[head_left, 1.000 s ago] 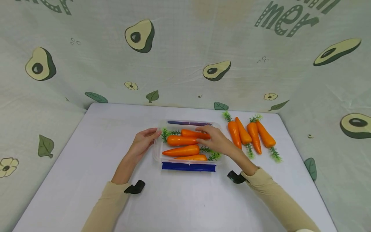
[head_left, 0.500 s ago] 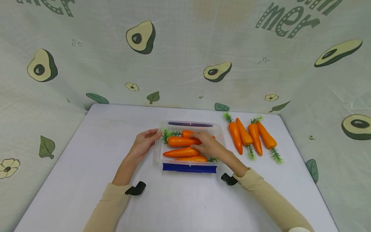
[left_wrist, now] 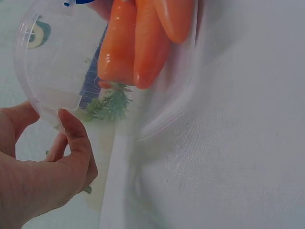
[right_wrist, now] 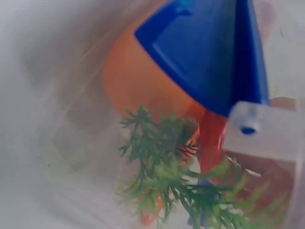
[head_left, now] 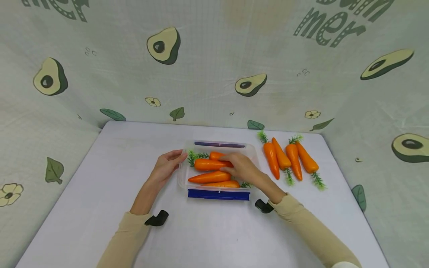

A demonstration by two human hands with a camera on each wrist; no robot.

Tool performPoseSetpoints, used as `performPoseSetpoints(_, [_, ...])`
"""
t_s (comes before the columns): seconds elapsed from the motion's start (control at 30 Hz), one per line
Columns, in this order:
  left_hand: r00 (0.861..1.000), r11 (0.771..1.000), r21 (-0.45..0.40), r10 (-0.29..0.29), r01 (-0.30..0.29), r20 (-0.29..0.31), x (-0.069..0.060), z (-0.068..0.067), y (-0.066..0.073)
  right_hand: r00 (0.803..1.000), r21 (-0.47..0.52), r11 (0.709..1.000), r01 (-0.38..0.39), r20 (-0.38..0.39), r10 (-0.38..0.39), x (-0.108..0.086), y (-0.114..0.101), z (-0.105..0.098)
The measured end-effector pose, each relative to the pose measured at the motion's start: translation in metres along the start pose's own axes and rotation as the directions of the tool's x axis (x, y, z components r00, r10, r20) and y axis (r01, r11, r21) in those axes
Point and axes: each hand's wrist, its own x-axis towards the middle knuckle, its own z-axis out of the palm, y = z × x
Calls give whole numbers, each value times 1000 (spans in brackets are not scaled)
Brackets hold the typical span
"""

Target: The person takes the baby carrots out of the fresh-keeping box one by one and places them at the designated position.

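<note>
- White table [head_left: 83, 193] bears a clear, rectangular, blue-flapped plastic box [head_left: 183, 176]
- Left hand [head_left: 167, 163] pinches the box's left rim
- Right hand [head_left: 242, 167], inside, grips a smooth orange tapered carrot [head_left: 209, 164]
- Four green-topped orange carrots [head_left: 294, 160] lie right of the box

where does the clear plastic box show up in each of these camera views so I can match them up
Head: the clear plastic box lies just below centre, the left hand gripping its left end.
Left wrist: upper left, above that hand.
Right wrist: very close and blurred, spread across much of the picture, a blue flap at upper right.
Shared landmark: the orange carrots inside.
</note>
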Motion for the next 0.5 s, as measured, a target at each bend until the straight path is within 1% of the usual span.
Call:
performPoseSetpoints(0.13, [1000,1000,2,4,-4,0,1,0,-1,999,-40,999,-14,-38,13,-7,-1,-8])
performPoseSetpoints(0.2, [1000,1000,4,4,-4,-4,1,0,-1,998,-42,999,-16,-56,13,-11,-1,-13])
performPoseSetpoints(0.37, [1000,1000,12,-5,5,-7,1,-1,-1,995,-9,1000,-14,-95,13,-23,0,-26])
performPoseSetpoints(0.5, [1000,1000,12,2,-2,-3,2,0,-2,991,36,999,0,-134,5,-32,2,-33])
